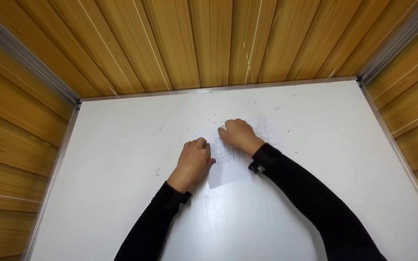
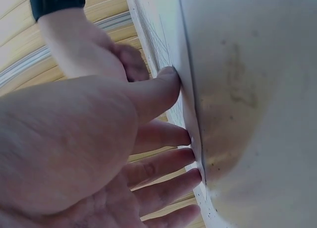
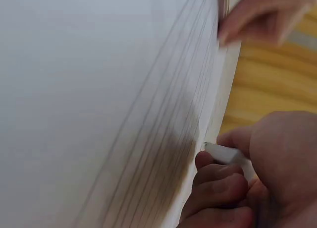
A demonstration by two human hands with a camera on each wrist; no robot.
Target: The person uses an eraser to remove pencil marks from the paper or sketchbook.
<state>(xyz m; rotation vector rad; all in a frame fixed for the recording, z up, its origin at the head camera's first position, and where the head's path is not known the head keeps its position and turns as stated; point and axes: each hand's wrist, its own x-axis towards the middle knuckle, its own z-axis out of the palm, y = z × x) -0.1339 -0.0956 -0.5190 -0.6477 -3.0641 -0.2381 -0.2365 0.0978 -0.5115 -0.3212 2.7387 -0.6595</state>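
A sheet of white paper [image 1: 227,175] with crossing pencil lines [image 1: 230,154] lies on the white table. My left hand [image 1: 193,159] rests at the sheet's left edge. In the left wrist view its fingers [image 2: 166,163] reach out straight and spread, the tips at the paper's edge and the thumb on the sheet. Over the upper part of the drawn lines, my right hand [image 1: 240,134] grips a small white eraser [image 3: 225,153] between thumb and curled fingers. One end of the eraser sticks out toward the paper. The right hand covers part of the lines in the head view.
Dark crumbs [image 1: 209,119] are scattered on the table [image 1: 122,156] beyond the sheet, with faint grey smudges [image 1: 158,172] to the left. Wood-patterned panels [image 1: 212,43] with metal framing enclose the back and both sides.
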